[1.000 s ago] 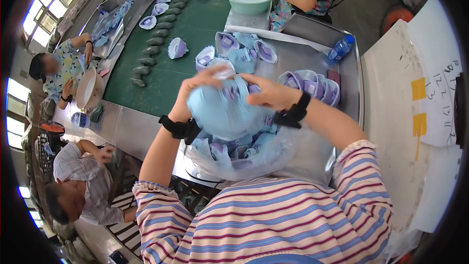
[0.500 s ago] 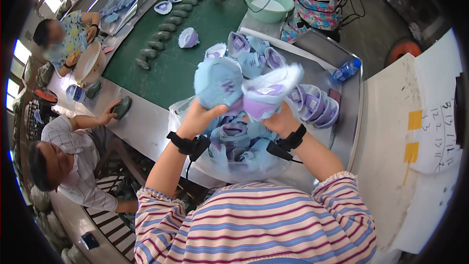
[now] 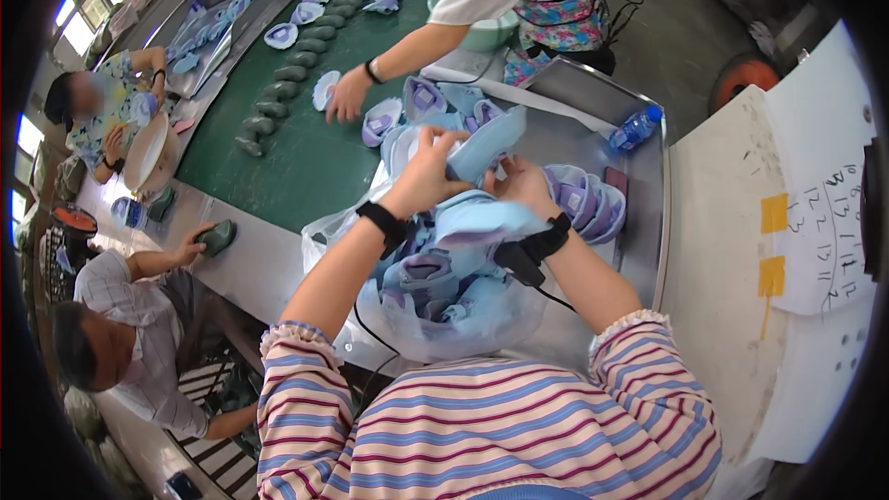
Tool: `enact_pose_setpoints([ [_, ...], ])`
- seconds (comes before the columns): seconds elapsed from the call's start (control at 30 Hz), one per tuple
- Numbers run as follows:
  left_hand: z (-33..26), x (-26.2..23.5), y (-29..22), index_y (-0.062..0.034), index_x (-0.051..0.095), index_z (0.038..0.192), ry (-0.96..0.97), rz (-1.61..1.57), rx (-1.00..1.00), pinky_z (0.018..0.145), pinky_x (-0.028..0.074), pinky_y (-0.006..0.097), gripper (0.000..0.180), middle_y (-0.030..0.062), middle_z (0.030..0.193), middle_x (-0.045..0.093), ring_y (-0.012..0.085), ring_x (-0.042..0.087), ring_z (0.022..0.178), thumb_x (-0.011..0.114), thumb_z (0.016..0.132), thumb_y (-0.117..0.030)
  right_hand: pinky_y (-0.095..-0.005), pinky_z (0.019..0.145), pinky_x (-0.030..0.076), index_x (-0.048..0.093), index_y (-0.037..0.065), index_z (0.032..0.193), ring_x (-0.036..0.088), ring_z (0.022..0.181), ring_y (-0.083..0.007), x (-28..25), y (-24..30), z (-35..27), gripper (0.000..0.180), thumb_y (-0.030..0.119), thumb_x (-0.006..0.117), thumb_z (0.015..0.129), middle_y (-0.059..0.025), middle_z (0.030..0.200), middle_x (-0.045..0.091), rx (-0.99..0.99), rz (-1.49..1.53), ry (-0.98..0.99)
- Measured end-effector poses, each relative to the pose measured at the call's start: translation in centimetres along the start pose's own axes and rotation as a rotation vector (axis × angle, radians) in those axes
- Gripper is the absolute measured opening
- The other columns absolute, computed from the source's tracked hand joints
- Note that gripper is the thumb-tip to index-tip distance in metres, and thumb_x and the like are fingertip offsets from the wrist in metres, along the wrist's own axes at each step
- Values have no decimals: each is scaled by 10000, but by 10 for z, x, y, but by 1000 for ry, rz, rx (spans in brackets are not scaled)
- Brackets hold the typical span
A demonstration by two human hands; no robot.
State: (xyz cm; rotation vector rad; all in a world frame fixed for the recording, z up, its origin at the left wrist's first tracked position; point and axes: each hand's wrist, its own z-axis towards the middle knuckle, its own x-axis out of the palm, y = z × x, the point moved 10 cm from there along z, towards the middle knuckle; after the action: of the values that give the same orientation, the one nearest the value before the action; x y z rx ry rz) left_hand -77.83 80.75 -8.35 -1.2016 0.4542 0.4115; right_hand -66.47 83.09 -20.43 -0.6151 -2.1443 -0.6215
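Note:
My left hand (image 3: 428, 169) and my right hand (image 3: 520, 183) both grip one light blue shoe upper (image 3: 486, 146), held above a clear plastic bag (image 3: 435, 306) stuffed with more blue and purple shoe uppers. Each wrist wears a black band. The bag rests on a metal tray table (image 3: 639, 222) just in front of me. A stack of purple uppers (image 3: 588, 204) lies to the right of my right hand.
A green conveyor belt (image 3: 306, 148) carries dark shoe lasts (image 3: 278, 102) and uppers. Another person's hand (image 3: 347, 97) reaches onto the belt from the far side. A blue water bottle (image 3: 636, 128) lies on the tray. Seated workers are at left. A white board (image 3: 815, 222) stands at right.
The two uppers I held apart are replaced by a single one held in both hands. The view has shifted, and another person's arm has come over the belt.

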Motion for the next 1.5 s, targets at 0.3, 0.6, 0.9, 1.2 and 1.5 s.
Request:
enact_pose_setpoints([
  [0.3, 61, 47, 122, -59, 539, 879, -236, -1001, -339, 627, 443, 252, 312, 44, 792, 555, 144, 539, 708, 453, 657, 142, -412, 738, 539, 290, 28, 1279, 374, 1165, -457, -18, 118, -1, 481, 299, 399, 897, -277, 1299, 290, -187, 204, 6],
  [0.6, 49, 23, 141, -109, 442, 719, -423, -1325, -377, 673, 462, 283, 268, 10, 752, 511, 145, 517, 724, 364, 734, 147, -293, 662, 488, 490, 35, 1143, 577, 923, -211, -10, 101, -39, 320, 141, 517, 842, -86, 1086, 563, -367, -1155, 115],
  [0.9, 10, 61, 86, 26, 492, 1101, 339, -281, -307, 777, 452, 325, 436, 144, 929, 598, 254, 573, 864, 616, 787, -249, -361, 679, 482, 568, 32, 973, 608, 804, -246, 66, -5, -77, 203, 124, 544, 794, -114, 867, 631, -596, -1849, 692],
  [1.2, -77, 88, 52, 34, 423, 1165, 545, 12, -311, 779, 442, 336, 606, 193, 983, 577, 293, 572, 907, 706, 685, -206, -430, 813, 482, 326, 131, 1315, 441, 1110, -372, -52, 12, -89, 884, 204, 770, 553, -191, 1318, 326, -108, -2944, 374],
  [1.5, -32, 60, 2, -24, 428, 1230, 237, -544, -204, 811, 445, 301, 569, 101, 1047, 554, 181, 522, 978, 640, 702, -9, -335, 880, 398, 374, 44, 1262, 491, 1053, -225, 54, 36, -96, 800, 241, 774, 598, -118, 1183, 492, -585, -1965, 372],
])
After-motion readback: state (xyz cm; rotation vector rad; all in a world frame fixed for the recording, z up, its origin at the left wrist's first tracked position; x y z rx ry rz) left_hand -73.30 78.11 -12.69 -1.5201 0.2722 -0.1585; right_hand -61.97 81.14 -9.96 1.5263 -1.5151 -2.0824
